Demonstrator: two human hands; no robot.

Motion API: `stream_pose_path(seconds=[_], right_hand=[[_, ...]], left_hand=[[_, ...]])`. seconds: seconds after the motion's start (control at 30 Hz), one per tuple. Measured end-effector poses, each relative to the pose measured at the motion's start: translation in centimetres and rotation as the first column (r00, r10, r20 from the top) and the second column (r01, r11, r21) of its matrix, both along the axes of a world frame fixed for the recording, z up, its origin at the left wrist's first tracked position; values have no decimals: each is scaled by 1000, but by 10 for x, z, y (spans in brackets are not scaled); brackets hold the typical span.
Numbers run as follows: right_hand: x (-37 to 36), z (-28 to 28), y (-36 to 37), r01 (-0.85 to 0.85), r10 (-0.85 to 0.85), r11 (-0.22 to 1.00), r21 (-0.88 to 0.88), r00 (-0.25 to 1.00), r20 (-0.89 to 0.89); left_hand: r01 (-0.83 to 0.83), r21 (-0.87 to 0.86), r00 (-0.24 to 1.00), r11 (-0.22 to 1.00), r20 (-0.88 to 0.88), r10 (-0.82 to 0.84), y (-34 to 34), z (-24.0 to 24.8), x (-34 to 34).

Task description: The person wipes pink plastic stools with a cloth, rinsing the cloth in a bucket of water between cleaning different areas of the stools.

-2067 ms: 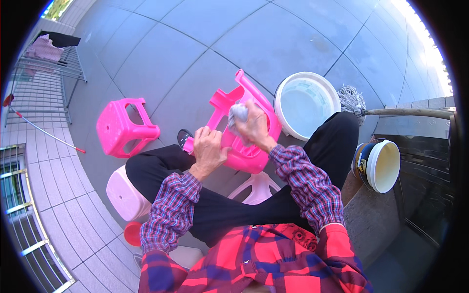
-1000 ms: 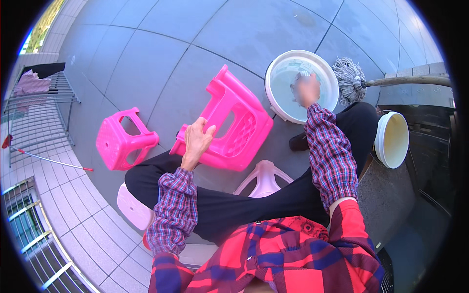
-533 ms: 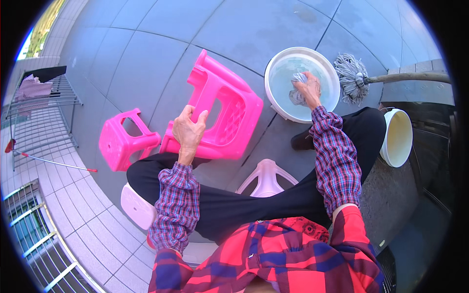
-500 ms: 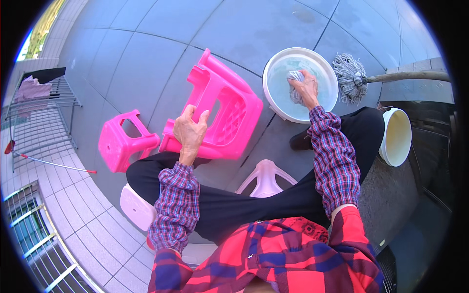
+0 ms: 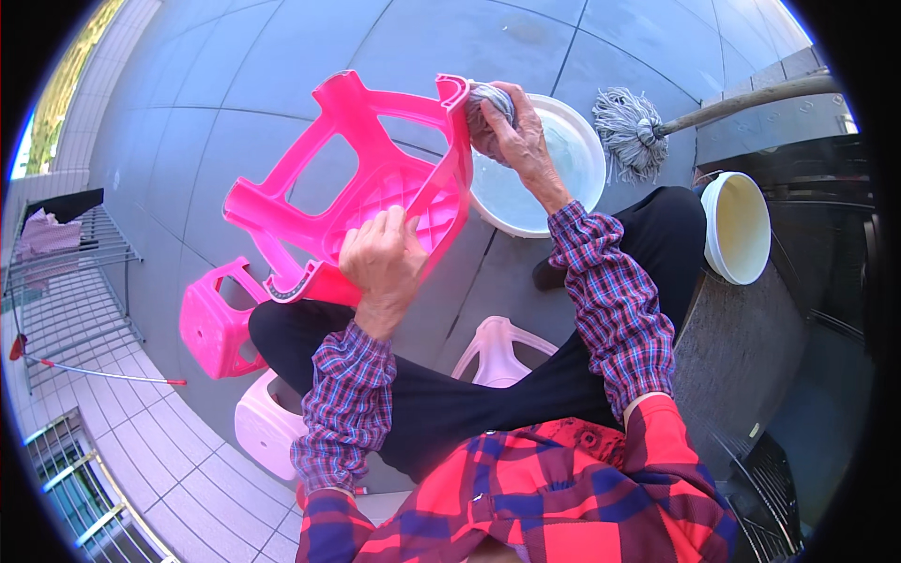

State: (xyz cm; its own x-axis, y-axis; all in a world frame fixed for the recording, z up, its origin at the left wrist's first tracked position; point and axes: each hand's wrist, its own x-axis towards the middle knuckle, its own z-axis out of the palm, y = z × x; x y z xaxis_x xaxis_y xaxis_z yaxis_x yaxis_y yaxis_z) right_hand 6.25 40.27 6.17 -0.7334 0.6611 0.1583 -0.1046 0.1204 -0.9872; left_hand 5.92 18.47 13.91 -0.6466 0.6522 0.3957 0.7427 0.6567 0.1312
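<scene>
A bright pink plastic stool point(image 5: 310, 211) is tipped in front of me, its legs pointing up and its ribbed underside showing. My left hand point(image 5: 383, 258) is closed around its near edge. In my right hand point(image 5: 527, 145) is a wet grey striped cloth point(image 5: 489, 117), pressed against the outside of the stool's far right leg. Just behind that hand stands a round white bucket point(image 5: 574, 178) holding cloudy water, partly covered by the hand and stool.
A smaller pink stool point(image 5: 211, 319) and pale pink stools point(image 5: 267, 422) point(image 5: 497, 347) stand near my legs. A string mop point(image 5: 633, 136) lies right of the bucket. Another white bucket point(image 5: 741, 230) sits by my right knee. A wire rack point(image 5: 75, 244) is at left.
The pink stool has been turned so its underside faces me. My right hand has lifted the cloth out of the bucket and brought it left onto a stool leg. The view has shifted slightly.
</scene>
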Motion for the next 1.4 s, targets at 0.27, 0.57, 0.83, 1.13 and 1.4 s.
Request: stream_pose_path(seconds=[0.27,0.57,0.83,1.13,1.4], right_hand=[[3,7,-9,-15,68,954,299,983,-170],[62,-75,22,-458,18,625,632,818,575],[46,-75,17,108,-259,907,407,905,337],[-2,41,-43,150,-115,825,544,988,-99],[8,0,-45,70,-50,800,596,998,-50]], left_hand=[[-84,243,982,966,-146,122,7,39,-18],[-393,412,919,822,216,331,-27,11,-46],[-499,442,861,745,348,370,-27,-1,-41],[-364,452,918,814,320,233,-2,-3,-21],[-562,535,757,631,639,132,-13,-2,-44]])
